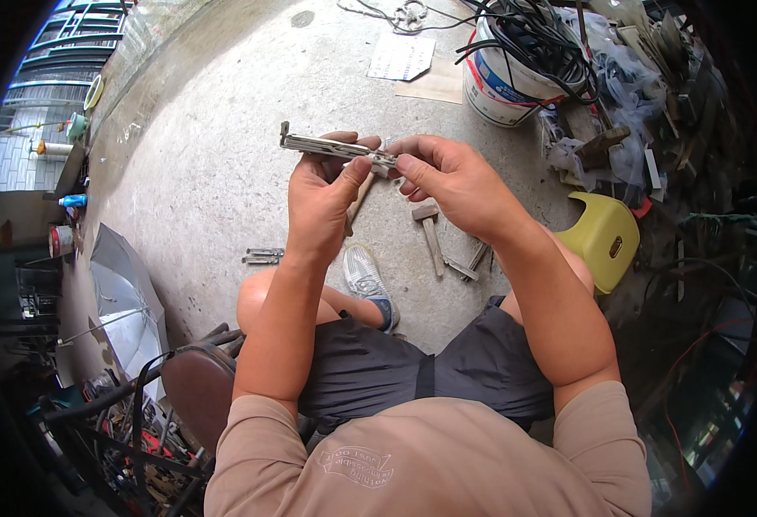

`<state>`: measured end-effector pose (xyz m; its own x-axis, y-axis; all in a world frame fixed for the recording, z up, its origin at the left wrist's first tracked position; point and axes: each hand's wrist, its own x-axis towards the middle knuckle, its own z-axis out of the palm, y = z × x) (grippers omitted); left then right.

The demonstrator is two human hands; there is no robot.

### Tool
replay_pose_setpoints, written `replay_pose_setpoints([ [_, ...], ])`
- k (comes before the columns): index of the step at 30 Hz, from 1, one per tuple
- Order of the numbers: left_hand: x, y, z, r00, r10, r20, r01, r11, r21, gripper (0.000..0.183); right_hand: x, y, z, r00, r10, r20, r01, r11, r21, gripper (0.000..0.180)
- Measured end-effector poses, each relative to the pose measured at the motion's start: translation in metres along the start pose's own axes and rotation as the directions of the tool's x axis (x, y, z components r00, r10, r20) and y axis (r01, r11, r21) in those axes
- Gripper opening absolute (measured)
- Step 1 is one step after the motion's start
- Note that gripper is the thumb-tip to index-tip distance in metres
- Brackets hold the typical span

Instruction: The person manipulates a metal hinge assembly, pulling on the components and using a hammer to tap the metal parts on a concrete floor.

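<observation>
A long, narrow metal linkage (326,146), perhaps a hinge arm, lies across both hands in the head view. My left hand (326,187) grips its middle, with the thumb on the near side. At its right end, the fingers and thumb of my right hand (440,178) pinch the jointed part. Under the hands, a wooden handle (357,203) slants over the concrete floor; its upper end is hidden. A hammer with a wooden handle (431,242) lies right of my shoe. Similar metal pieces (263,256) rest left of the shoe, and more metal parts (462,266) lie beside the hammer.
A white bucket (501,97) full of black cable stands at the upper right, near cardboard pieces (430,81) and piled scrap. A yellow-green plastic stool (601,242) is to the right. An open grey umbrella (126,304) and a brown round seat (197,394) are at the left.
</observation>
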<state>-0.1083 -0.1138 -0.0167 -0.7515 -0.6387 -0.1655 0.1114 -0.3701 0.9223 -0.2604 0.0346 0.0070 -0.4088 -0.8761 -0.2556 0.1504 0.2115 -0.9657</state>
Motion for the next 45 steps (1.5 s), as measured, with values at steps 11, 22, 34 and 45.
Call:
replay_pose_setpoints([
  [11, -0.001, -0.008, 0.0, 0.989, 0.077, 0.127, -0.073, 0.997, -0.035, 0.042, 0.001, 0.004, -0.003, 0.995, -0.097, -0.016, 0.096, 0.995, -0.036, 0.037],
  [22, -0.003, 0.003, 0.005, 0.994, -0.019, 0.104, 0.019, 1.0, 0.003, 0.04, 0.001, 0.003, -0.004, 0.995, -0.09, -0.042, 0.085, 0.991, -0.108, 0.033],
  [34, -0.005, -0.001, 0.002, 0.994, -0.09, 0.068, 0.08, 0.988, 0.131, 0.032, 0.0, 0.002, -0.003, 0.964, -0.239, -0.114, 0.201, 0.94, -0.275, 0.028],
  [45, 0.001, 0.002, -0.009, 0.97, -0.21, 0.121, 0.191, 0.97, 0.149, 0.028, 0.004, 0.004, -0.009, 0.984, -0.161, -0.077, 0.133, 0.949, -0.285, 0.03],
])
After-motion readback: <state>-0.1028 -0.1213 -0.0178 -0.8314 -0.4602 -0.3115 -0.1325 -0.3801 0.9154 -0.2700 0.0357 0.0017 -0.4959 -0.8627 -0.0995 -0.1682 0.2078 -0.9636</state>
